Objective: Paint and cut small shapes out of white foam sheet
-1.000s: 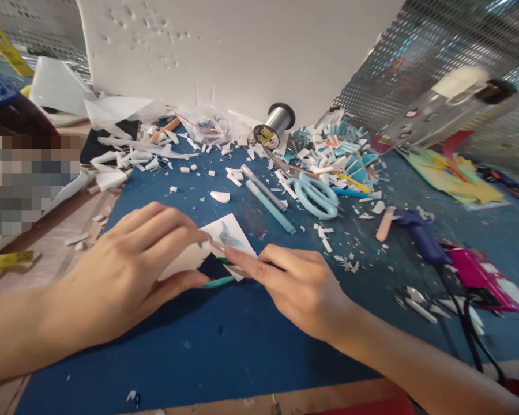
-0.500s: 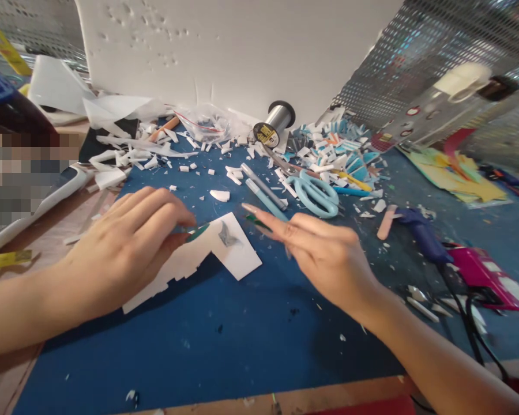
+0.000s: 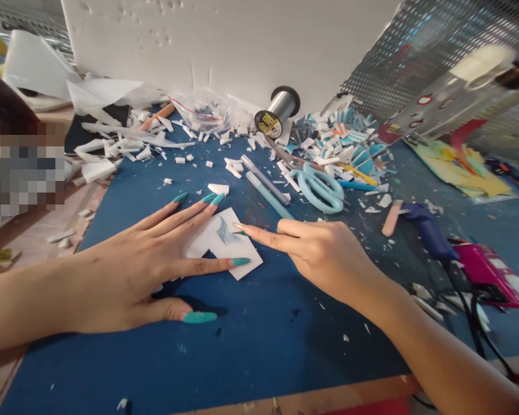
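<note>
Left hand [image 3: 149,265] wide open on white card [image 3: 242,246]

hands [image 3: 151,259]: bare | left nails [image 3: 200,317]: long, tapered, glossy teal | forearms [image 3: 34,294]: bare

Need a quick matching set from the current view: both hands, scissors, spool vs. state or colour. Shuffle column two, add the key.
Column one:
1. Left hand
2. Right hand
3. Scissors
4. Spool

Column two:
A. Light blue handles
B. Index finger extended toward the white card
C. Silver, with black ends
D. Fingers spread wide

Pairs: 1-D, 2-B, 3-A, 4-C
</note>
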`<state>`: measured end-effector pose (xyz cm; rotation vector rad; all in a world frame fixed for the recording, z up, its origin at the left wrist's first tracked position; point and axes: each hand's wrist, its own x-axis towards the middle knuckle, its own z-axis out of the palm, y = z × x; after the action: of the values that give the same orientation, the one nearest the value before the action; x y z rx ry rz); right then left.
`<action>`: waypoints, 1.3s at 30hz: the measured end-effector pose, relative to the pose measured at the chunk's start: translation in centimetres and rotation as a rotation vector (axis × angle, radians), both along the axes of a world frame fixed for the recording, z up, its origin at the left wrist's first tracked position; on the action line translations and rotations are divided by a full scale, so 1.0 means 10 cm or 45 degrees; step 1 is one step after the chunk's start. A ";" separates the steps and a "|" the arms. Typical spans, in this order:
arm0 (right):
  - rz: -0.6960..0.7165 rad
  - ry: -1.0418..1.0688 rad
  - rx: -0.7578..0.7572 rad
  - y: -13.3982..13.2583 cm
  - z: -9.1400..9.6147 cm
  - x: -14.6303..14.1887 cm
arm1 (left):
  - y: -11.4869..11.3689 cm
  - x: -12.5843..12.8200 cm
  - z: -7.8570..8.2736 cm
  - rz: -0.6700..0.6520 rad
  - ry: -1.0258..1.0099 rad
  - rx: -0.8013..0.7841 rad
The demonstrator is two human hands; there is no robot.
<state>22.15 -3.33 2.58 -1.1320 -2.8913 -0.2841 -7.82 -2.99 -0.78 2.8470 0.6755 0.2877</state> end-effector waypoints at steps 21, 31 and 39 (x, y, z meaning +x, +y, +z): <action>-0.058 -0.077 -0.027 -0.05 0.10 -0.11 | -0.01 -0.01 -0.02 -0.018 -0.039 0.019; -0.090 -0.229 -0.009 -0.09 0.25 -0.23 | 0.00 -0.01 -0.01 -0.037 0.040 0.003; -0.053 -0.282 0.066 -0.10 0.34 -0.34 | -0.01 -0.02 -0.03 -0.008 0.058 -0.021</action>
<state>18.76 -4.36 6.03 -1.2263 -3.0291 -0.5140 -8.01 -3.05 -1.08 2.8473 0.6748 0.2161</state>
